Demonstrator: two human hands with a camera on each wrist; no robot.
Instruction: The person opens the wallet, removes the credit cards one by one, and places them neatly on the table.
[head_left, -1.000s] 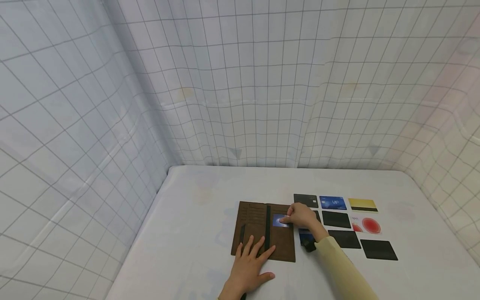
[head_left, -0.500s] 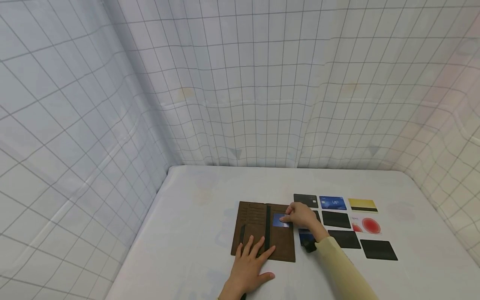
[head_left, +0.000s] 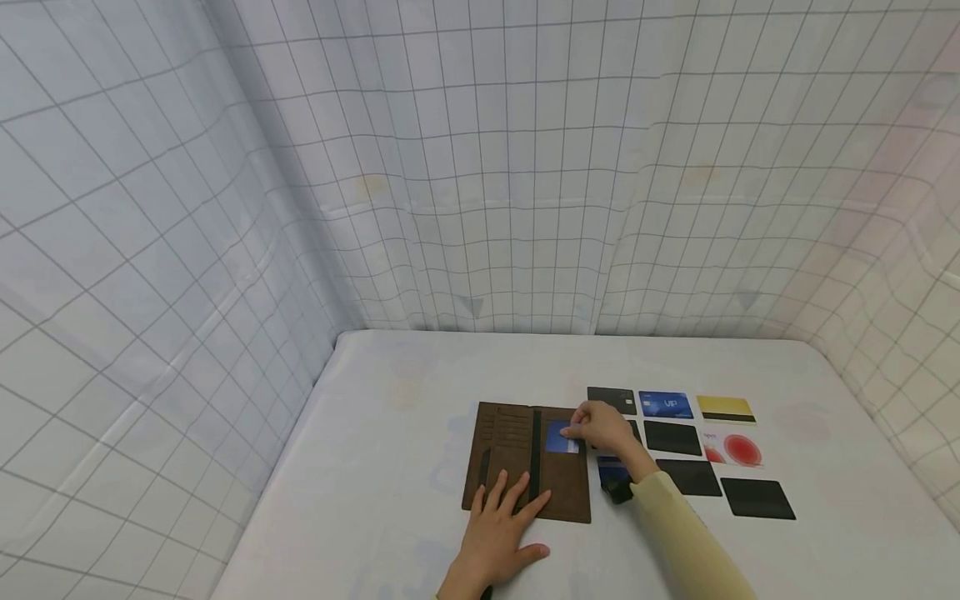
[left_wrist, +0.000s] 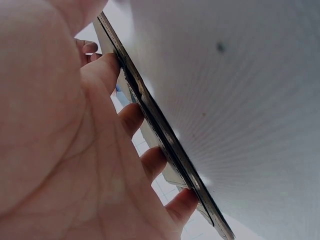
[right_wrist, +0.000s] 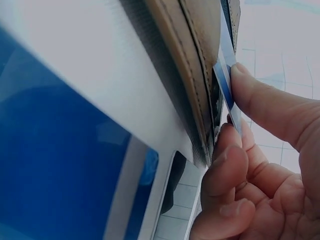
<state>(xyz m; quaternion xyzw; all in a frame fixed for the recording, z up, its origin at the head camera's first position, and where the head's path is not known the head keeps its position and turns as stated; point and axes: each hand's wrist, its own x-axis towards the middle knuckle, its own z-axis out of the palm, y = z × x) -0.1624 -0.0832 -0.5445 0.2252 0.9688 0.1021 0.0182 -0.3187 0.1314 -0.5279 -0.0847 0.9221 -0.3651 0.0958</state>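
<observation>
A brown wallet point(head_left: 566, 492) lies opened flat on the white table, with card slots on its left half and a black strip along the middle. My left hand point(head_left: 495, 533) rests with spread, straight fingers on its near edge; the left wrist view shows the fingertips along the wallet's edge point(left_wrist: 172, 142). At the upper part of the right half, my right hand point(head_left: 603, 427) pinches a blue card point(head_left: 558, 439) by its right side. In the right wrist view the thumb presses one face of that card point(right_wrist: 226, 85), the other fingers curled behind it.
Right of the wallet, several cards lie in rows: a blue VIP card point(head_left: 666, 405), a yellow card point(head_left: 726, 408), a red-and-white card point(head_left: 738, 451) and black ones such as the nearest black card point(head_left: 757, 499). Another blue card point(head_left: 611, 468) lies under the right wrist. Grid-patterned curtains point(head_left: 525, 208) surround the table.
The blue card has shifted slightly away from me and tilted a little, with my right hand moving along. My left hand and the wallet have stayed put.
</observation>
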